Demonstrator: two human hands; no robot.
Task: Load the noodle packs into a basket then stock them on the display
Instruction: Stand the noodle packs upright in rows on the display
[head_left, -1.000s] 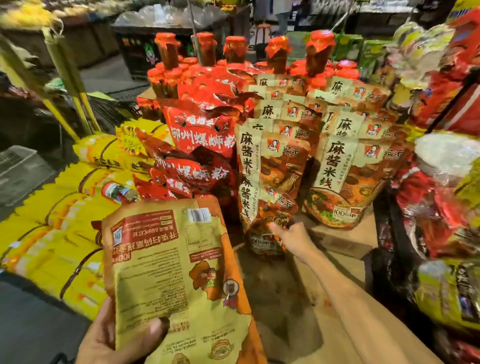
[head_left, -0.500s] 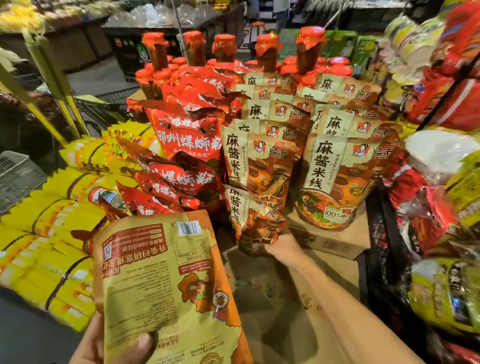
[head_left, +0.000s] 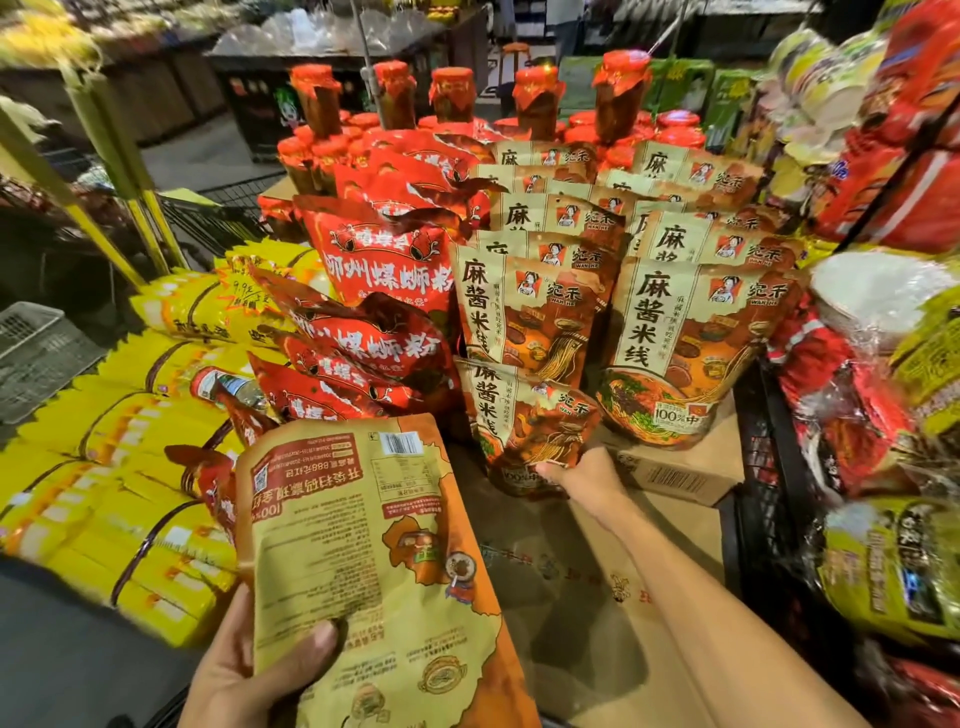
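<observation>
A: What's the setting?
B: A shop display on cardboard boxes (head_left: 670, 467): tan noodle packs (head_left: 691, 332) in rows, red packs (head_left: 384, 270) left, jars (head_left: 535, 98) far, yellow bundles (head_left: 130, 415) far left.
A: The hands?
B: The left hand (head_left: 249, 670) pinches a pack (head_left: 374, 561) near, back side up, thumb on top. The right hand (head_left: 582, 475) grips the bottom of the front standing pack (head_left: 524, 415).
</observation>
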